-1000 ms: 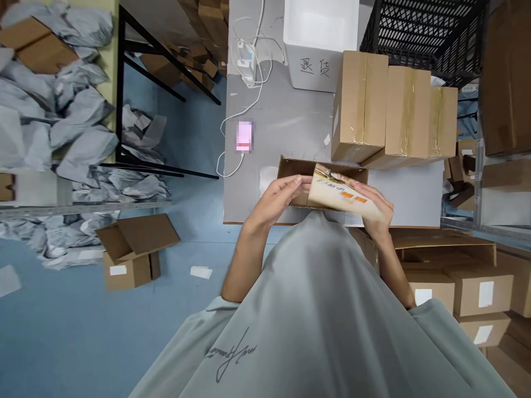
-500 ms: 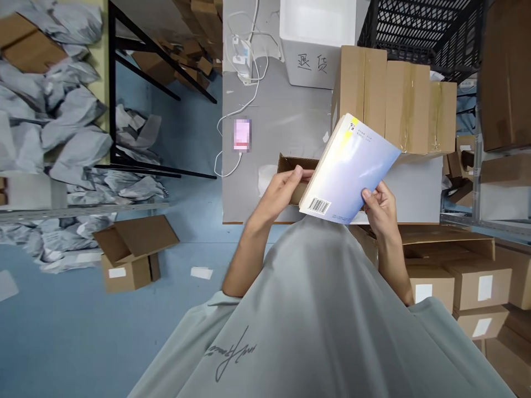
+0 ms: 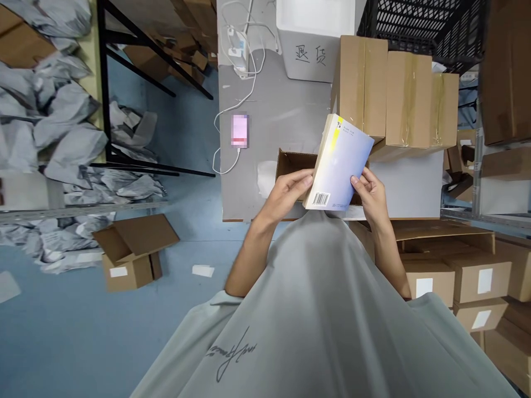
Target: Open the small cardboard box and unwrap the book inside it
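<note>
A book (image 3: 342, 163) with a pale blue-violet cover, a yellow strip by the spine and a barcode at its lower left is held tilted above an open cardboard box (image 3: 290, 161). On its right edge, my right hand (image 3: 371, 196) pinches the cover with the thumb on top. My left hand (image 3: 288, 190) lies against the spine side, its fingers closed along the edge. The book covers much of the box, so what is inside cannot be seen.
A phone (image 3: 239, 131) on a white cable lies left on the grey table (image 3: 286, 110). Behind stand a white bin (image 3: 309, 58), taped cartons (image 3: 363, 83) and a black crate (image 3: 423, 27). More cartons (image 3: 427, 282) are stacked at right; grey parcels (image 3: 41, 110) fill shelves at left.
The book has shifted left and turned more upright. My left hand has come out from over the box onto the book's spine side; my right hand moved left with it.
</note>
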`<move>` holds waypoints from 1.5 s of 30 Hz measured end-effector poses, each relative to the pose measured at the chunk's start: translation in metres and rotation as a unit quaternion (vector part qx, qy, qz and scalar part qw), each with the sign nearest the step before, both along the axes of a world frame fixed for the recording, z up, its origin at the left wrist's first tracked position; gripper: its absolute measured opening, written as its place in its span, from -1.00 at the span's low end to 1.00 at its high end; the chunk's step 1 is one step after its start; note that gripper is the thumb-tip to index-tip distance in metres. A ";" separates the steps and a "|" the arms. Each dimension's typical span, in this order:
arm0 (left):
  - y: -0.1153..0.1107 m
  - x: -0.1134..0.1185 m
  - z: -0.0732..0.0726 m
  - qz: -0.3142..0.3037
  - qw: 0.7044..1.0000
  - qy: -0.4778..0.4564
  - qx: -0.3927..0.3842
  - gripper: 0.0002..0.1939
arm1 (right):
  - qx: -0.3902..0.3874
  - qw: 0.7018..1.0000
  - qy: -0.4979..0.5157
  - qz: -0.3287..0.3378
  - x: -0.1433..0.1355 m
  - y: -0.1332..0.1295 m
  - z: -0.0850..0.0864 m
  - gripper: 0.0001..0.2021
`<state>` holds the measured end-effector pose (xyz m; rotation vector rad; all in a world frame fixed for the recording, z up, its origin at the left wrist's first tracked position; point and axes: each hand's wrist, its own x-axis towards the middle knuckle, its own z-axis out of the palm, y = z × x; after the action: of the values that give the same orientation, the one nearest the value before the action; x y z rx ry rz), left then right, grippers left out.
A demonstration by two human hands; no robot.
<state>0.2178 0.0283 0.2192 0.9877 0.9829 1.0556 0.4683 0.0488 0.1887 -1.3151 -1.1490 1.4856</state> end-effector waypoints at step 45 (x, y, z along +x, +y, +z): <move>0.059 0.007 -0.012 0.039 0.996 0.078 0.016 -0.34 | 0.003 0.998 -0.061 0.006 -0.012 0.071 0.033 -0.29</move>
<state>0.2246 0.0869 0.2068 1.0774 1.1429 1.0724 0.4567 0.1195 0.2216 -1.4123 -1.2396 1.4250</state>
